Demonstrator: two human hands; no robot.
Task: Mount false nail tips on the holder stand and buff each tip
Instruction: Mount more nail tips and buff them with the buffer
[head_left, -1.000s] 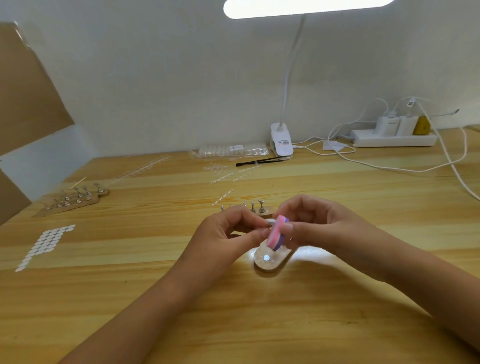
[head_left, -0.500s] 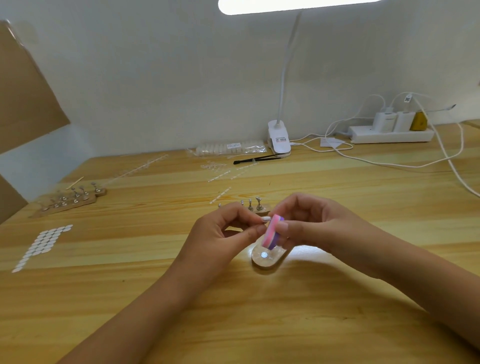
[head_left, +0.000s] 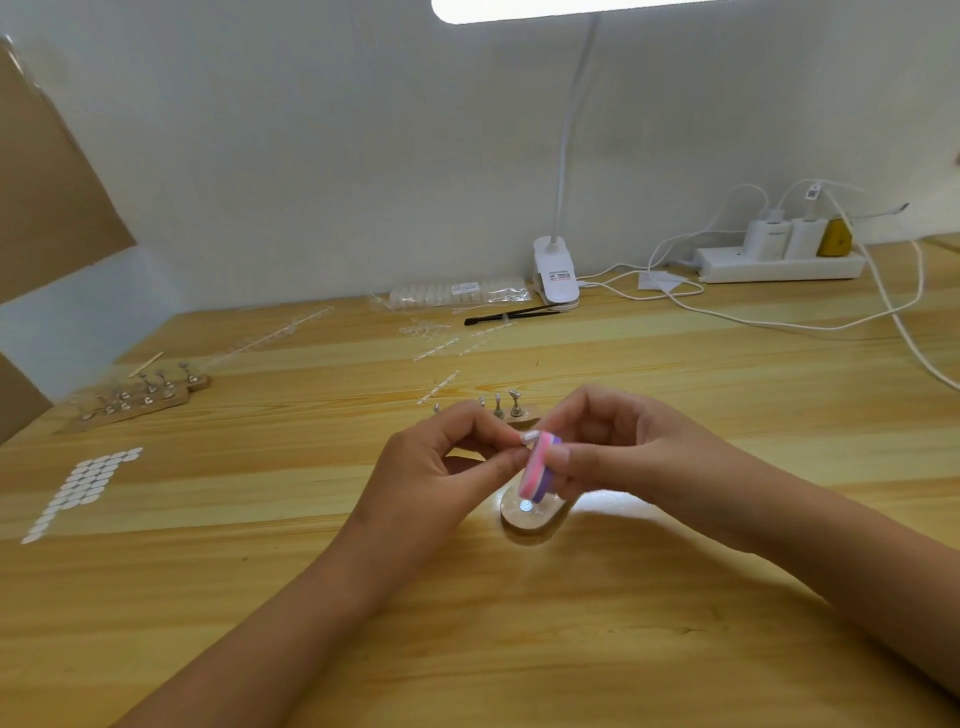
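My left hand (head_left: 441, 467) pinches a small pale nail tip (head_left: 530, 436) on its peg between thumb and forefinger. My right hand (head_left: 613, 452) grips a pink and purple buffer block (head_left: 539, 470) and presses its pink face against that tip. Both hands hover just above the wooden holder stand (head_left: 527, 514), whose near end shows a round metal disc. Several metal pegs (head_left: 506, 405) stand on the stand's far end behind my fingers. The middle of the stand is hidden by my hands.
A second wooden stand with pegs (head_left: 137, 400) lies at the far left. A sheet of white adhesive dots (head_left: 83, 483) sits left. Nail tip packs (head_left: 457, 293), a black brush (head_left: 509, 314), the clip lamp base (head_left: 556, 275) and a power strip (head_left: 779, 262) with cables line the back.
The buffer block has shifted slightly along the tip while both hands stay together over the stand. The view has tilted a little.
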